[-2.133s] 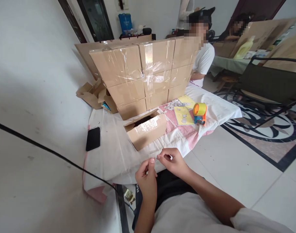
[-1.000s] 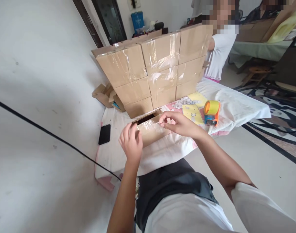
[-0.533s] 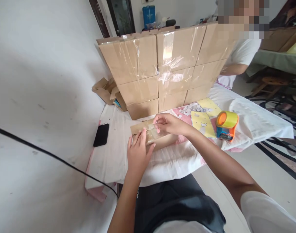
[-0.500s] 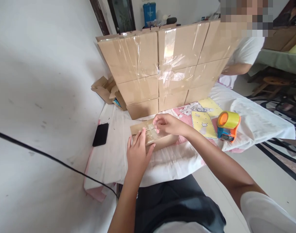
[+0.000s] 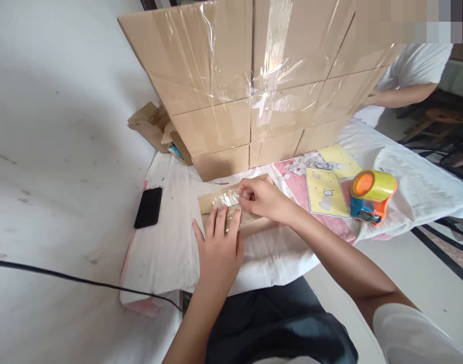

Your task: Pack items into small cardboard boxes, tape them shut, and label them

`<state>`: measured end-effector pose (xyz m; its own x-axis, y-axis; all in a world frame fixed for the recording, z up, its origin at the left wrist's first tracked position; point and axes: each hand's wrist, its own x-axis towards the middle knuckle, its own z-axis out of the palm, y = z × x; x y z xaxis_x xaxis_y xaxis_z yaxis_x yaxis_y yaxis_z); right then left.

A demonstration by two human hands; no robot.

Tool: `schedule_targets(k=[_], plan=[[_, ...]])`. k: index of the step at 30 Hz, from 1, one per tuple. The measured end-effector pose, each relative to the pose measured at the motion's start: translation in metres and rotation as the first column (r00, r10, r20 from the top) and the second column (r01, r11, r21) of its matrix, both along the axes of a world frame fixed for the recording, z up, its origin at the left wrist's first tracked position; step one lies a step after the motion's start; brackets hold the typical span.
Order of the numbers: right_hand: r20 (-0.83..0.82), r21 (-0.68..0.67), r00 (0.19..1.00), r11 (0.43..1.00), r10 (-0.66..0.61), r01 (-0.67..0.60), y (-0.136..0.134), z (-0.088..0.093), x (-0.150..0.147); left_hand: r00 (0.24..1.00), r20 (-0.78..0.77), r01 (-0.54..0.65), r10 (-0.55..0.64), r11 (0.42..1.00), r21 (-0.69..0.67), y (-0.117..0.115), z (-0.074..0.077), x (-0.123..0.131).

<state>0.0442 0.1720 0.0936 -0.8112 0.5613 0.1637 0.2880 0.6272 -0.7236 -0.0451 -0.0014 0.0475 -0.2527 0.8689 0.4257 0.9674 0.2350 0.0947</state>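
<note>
A small cardboard box (image 5: pixel 262 221) lies on the cloth-covered table before me, with shiny clear tape (image 5: pixel 228 197) across its top. My left hand (image 5: pixel 221 247) rests on the box's near side, its fingers spread over the top and holding nothing. At the tape's right part, my right hand (image 5: pixel 259 199) is closed in a pinch, thumb and forefinger together at the tape. Exactly how much tape lies between those fingertips is hidden.
Stacked cardboard boxes (image 5: pixel 216 124) wrapped in clear tape stand behind. A black phone (image 5: pixel 148 208) lies left; a tape dispenser (image 5: pixel 373 194) and yellow sheets (image 5: pixel 326 192) with paper scraps are right. Another person's arm (image 5: pixel 406 95) shows at the back right. A black cable (image 5: pixel 83 280) crosses the left.
The view has tilted down and closer. My left hand's fingers have spread wider and lie flatter on the box; my right hand stays pinched at the tape.
</note>
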Motion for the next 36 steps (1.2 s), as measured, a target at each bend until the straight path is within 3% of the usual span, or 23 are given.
schedule_targets(k=[7,9,11,14,16,19,22,24,26,30,33,36], plan=[[0.095,0.182,0.973,0.965,-0.21,0.19,-0.015,0.003,-0.005,0.996,0.047,-0.07,0.071,0.997,-0.028,0.003,0.0,0.013],[0.091,0.297,0.936,0.907,-0.339,0.299,-0.013,0.004,-0.007,0.995,0.048,-0.082,0.083,0.996,-0.028,0.002,-0.001,0.013],[0.054,0.387,0.87,0.813,-0.49,0.434,-0.003,0.005,-0.005,0.995,0.047,-0.088,0.09,0.995,-0.037,0.001,-0.001,0.014],[-0.019,0.4,0.782,0.712,-0.623,0.577,0.019,-0.001,0.008,0.993,0.045,-0.104,0.106,0.993,-0.059,0.003,0.005,0.02],[-0.079,0.313,0.754,0.702,-0.652,0.64,0.033,-0.016,0.027,0.994,0.029,-0.105,0.107,0.993,-0.059,0.008,0.011,0.026],[-0.123,0.145,0.716,0.702,-0.687,0.697,0.047,-0.055,0.069,0.999,-0.019,-0.047,0.046,0.998,-0.029,0.018,0.014,0.031],[-0.007,0.149,0.686,0.678,-0.727,0.72,0.053,-0.092,0.116,0.991,-0.11,0.081,-0.078,0.996,0.022,0.027,0.005,0.023],[0.087,0.204,0.653,0.655,-0.753,0.728,0.06,-0.101,0.143,0.971,-0.185,0.164,-0.15,0.985,0.061,0.029,-0.004,0.013],[0.166,0.273,0.617,0.637,-0.769,0.72,0.075,-0.096,0.164,0.955,-0.233,0.209,-0.184,0.974,0.088,0.029,-0.012,0.004],[0.346,0.43,0.544,0.645,-0.764,0.632,0.13,-0.058,0.18,0.946,-0.266,0.216,-0.185,0.972,0.094,0.028,-0.015,0.002],[0.483,0.478,0.516,0.707,-0.708,0.522,0.182,-0.034,0.172,0.943,-0.279,0.213,-0.179,0.972,0.096,0.029,-0.013,0.005],[0.612,0.446,0.53,0.809,-0.588,0.383,0.227,-0.029,0.161,0.944,-0.285,0.201,-0.166,0.975,0.097,0.03,-0.013,0.006]])
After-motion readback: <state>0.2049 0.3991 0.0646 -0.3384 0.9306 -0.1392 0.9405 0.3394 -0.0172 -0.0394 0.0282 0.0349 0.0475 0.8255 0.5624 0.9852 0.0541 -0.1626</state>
